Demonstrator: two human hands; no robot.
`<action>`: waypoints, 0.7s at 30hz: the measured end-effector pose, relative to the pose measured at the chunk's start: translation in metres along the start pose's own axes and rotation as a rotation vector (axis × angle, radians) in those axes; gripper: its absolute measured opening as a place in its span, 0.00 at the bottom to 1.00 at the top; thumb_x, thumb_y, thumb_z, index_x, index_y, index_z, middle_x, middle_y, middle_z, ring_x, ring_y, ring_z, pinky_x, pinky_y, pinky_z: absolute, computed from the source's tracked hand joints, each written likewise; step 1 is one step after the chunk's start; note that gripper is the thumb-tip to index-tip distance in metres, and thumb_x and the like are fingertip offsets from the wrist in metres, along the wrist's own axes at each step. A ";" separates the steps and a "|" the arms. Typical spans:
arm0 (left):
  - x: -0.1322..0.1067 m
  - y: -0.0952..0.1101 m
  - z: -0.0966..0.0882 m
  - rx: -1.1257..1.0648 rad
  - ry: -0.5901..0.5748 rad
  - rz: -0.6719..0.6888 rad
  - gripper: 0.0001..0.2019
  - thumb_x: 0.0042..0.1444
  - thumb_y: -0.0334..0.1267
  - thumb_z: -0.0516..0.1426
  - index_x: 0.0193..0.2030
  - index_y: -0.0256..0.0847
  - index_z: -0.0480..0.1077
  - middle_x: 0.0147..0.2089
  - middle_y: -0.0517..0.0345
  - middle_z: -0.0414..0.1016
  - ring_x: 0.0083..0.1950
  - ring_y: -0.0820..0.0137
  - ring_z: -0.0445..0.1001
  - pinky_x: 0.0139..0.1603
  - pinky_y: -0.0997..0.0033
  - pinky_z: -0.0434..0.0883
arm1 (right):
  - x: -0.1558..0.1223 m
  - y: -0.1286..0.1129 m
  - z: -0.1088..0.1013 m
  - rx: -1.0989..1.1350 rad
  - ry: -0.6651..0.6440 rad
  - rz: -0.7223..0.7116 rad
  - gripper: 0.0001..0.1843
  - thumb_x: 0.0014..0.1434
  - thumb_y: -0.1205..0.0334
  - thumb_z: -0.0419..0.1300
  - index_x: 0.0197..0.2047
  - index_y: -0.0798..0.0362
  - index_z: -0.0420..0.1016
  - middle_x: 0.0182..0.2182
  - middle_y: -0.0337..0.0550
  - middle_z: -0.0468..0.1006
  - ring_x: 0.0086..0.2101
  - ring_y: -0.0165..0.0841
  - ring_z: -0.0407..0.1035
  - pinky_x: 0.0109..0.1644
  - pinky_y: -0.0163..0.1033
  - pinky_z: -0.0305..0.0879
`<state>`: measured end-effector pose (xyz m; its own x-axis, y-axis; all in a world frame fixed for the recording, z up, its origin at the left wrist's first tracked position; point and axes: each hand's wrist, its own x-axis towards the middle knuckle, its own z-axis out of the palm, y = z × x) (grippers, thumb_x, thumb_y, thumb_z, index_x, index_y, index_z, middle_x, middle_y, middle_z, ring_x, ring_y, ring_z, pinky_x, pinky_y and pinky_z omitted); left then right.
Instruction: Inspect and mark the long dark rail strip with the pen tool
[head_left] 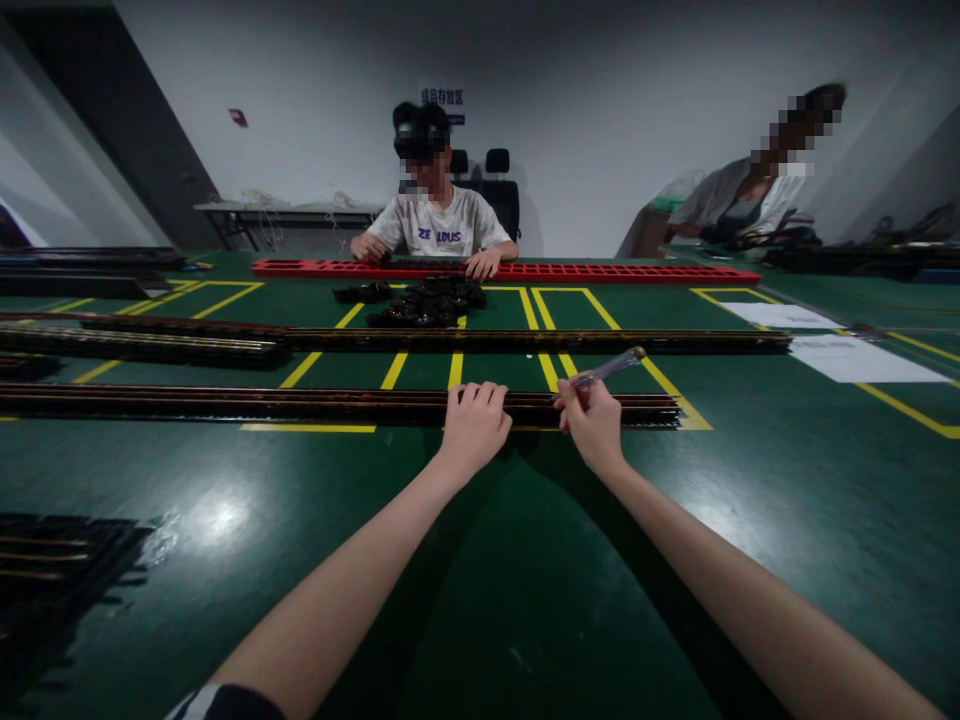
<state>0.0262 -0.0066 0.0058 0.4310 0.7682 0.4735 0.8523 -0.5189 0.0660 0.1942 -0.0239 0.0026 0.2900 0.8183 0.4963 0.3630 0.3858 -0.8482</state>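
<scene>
My left hand (477,425) lies over a bundle of long, thin dark strips (225,402), its fingers curled across the far edge. Close to the bundle's right end, my right hand (592,420) is closed around a clear pen-like stick (611,368). The stick slants up to the right and ends in a brownish tip; its lower end is hidden in my fingers. The right fingers also reach the strips, but whether they press on them I cannot tell.
Behind my bundle runs another row of long dark strips (525,342). A heap of small black parts (427,302) lies before a long red rack (637,272), where a co-worker (442,220) sits. White papers (862,360) are at right, more dark strips (52,570) at near left.
</scene>
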 end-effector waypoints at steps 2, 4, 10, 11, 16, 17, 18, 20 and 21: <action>0.000 0.000 0.000 -0.016 0.000 0.003 0.17 0.60 0.34 0.46 0.51 0.36 0.69 0.51 0.50 0.75 0.51 0.61 0.71 0.55 0.54 0.64 | 0.000 0.000 0.000 0.006 -0.001 0.002 0.18 0.57 0.45 0.56 0.32 0.53 0.63 0.20 0.36 0.71 0.14 0.25 0.63 0.16 0.30 0.59; 0.000 0.000 0.000 -0.031 -0.001 0.003 0.17 0.61 0.34 0.45 0.52 0.36 0.69 0.51 0.50 0.75 0.52 0.61 0.70 0.56 0.54 0.63 | 0.000 -0.001 0.000 0.008 -0.001 0.008 0.19 0.57 0.44 0.56 0.32 0.53 0.63 0.20 0.36 0.72 0.14 0.25 0.63 0.15 0.30 0.59; -0.001 0.001 0.000 -0.039 -0.008 -0.001 0.18 0.61 0.33 0.45 0.53 0.36 0.69 0.53 0.49 0.74 0.54 0.62 0.70 0.59 0.53 0.62 | -0.001 -0.005 0.000 0.011 -0.004 0.023 0.21 0.56 0.42 0.56 0.32 0.53 0.64 0.21 0.38 0.73 0.14 0.25 0.64 0.15 0.30 0.60; -0.001 0.001 0.000 -0.038 -0.009 -0.001 0.18 0.61 0.33 0.45 0.53 0.36 0.69 0.54 0.49 0.73 0.55 0.62 0.69 0.59 0.53 0.62 | -0.001 -0.005 0.000 0.014 -0.006 0.021 0.21 0.56 0.42 0.56 0.32 0.53 0.64 0.21 0.38 0.73 0.14 0.25 0.64 0.15 0.30 0.60; -0.001 0.001 0.000 -0.028 -0.006 0.004 0.19 0.60 0.31 0.45 0.54 0.35 0.68 0.55 0.49 0.73 0.55 0.62 0.69 0.59 0.52 0.62 | -0.001 -0.005 0.000 0.013 -0.007 0.013 0.21 0.56 0.42 0.56 0.32 0.53 0.64 0.21 0.38 0.73 0.14 0.25 0.64 0.15 0.30 0.61; 0.000 0.001 0.000 -0.026 -0.006 0.004 0.19 0.60 0.30 0.45 0.54 0.35 0.68 0.55 0.49 0.73 0.55 0.62 0.69 0.59 0.52 0.62 | -0.001 -0.005 0.000 0.015 -0.005 0.012 0.21 0.56 0.41 0.56 0.32 0.53 0.64 0.21 0.38 0.73 0.14 0.25 0.64 0.15 0.30 0.61; 0.000 0.001 -0.001 -0.024 -0.006 0.004 0.19 0.60 0.30 0.45 0.54 0.35 0.68 0.55 0.49 0.73 0.55 0.62 0.69 0.59 0.52 0.62 | -0.001 -0.005 0.000 0.018 -0.005 0.011 0.21 0.57 0.41 0.56 0.32 0.53 0.64 0.21 0.38 0.73 0.14 0.25 0.64 0.15 0.30 0.61; 0.000 0.001 -0.001 -0.022 -0.002 0.004 0.19 0.60 0.29 0.45 0.54 0.35 0.69 0.55 0.50 0.73 0.56 0.62 0.69 0.59 0.53 0.62 | -0.001 -0.004 0.000 0.024 -0.007 0.013 0.21 0.57 0.42 0.56 0.32 0.53 0.64 0.21 0.38 0.73 0.14 0.25 0.64 0.15 0.29 0.61; 0.000 0.001 -0.001 -0.021 0.001 0.004 0.19 0.60 0.28 0.45 0.54 0.35 0.69 0.54 0.50 0.73 0.56 0.62 0.69 0.59 0.53 0.62 | -0.001 -0.004 0.000 0.024 -0.007 0.015 0.20 0.57 0.42 0.56 0.32 0.53 0.64 0.21 0.38 0.73 0.14 0.25 0.64 0.14 0.29 0.60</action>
<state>0.0262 -0.0077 0.0067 0.4340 0.7655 0.4751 0.8441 -0.5298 0.0827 0.1924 -0.0264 0.0057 0.2886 0.8271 0.4823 0.3373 0.3836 -0.8597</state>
